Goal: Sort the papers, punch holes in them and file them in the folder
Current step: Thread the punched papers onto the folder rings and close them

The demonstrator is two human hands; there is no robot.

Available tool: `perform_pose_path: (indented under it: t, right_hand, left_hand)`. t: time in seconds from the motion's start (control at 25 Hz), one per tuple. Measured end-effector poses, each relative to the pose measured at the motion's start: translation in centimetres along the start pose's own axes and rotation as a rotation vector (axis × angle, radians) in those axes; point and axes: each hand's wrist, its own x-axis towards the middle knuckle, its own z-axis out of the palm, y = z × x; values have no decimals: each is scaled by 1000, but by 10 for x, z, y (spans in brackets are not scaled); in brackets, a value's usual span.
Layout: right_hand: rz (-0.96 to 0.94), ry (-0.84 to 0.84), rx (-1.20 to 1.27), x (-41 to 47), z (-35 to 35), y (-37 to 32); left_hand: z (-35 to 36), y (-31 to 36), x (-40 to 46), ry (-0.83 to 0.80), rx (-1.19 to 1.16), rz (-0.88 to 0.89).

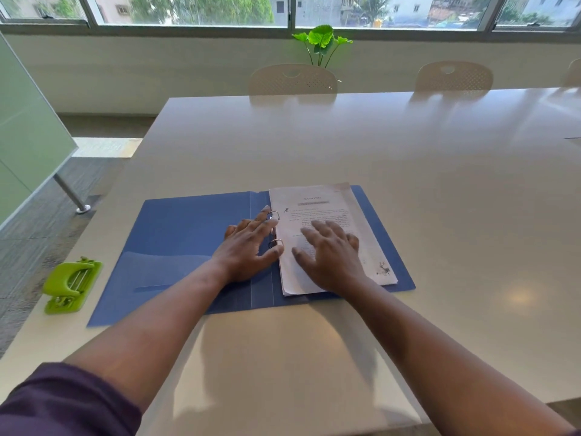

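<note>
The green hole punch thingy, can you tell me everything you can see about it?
The hole punch is bright lime green and looks like plastic, with shiny metal parts showing under its curved lever. It sits by itself near the left edge of the pale table, just left of the open blue folder. Neither hand touches it, and no paper is in it. It does not appear to be pressed down.

Both bare forearms are stretched forward and converge toward the middle, with a dark purple sleeve [63, 404] seen at the left upper arm. The left hand [248, 250] is laid palm down, fingers spread and extended, the thumb angled to the right. The right hand [330, 256] is held flat just beside it, palm down, fingers slightly splayed, nothing being gripped by either.
</note>
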Motion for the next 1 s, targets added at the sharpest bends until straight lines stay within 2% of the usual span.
perform_pose_path:
  t: [0.28,0.36,0.48,0.6,0.68,0.8,0.88,1.0]
  right_hand:
    - [-2,-55,-25,-10,20,-10]
    - [0,-63,-37,-10,19,-11]
    - [-6,-69,-57,-10,19,-11]
    - [-28,-88,-83,-8,19,-11]
    - [-32,-95,-123,-5,17,-15]
    - [-40,14,-103,0,13,-33]
    - [-40,86,34,4,13,-47]
    - [14,93,222,13,17,-58]
  left_hand:
    - [5,5,-13,270,73,62]
    - [5,4,-17,334,102,19]
    - [-6,-10,-21,393,90,-269]
    - [-25,-39,-34,226,96,-671]
    - [-37,-57,-46,156,35,-864]
    - [-49,-73,-58,84,-40,-1024]
    - [-54,-78,-61,70,-84,-1103]
    - [-58,-87,-63,94,-152,-1165]
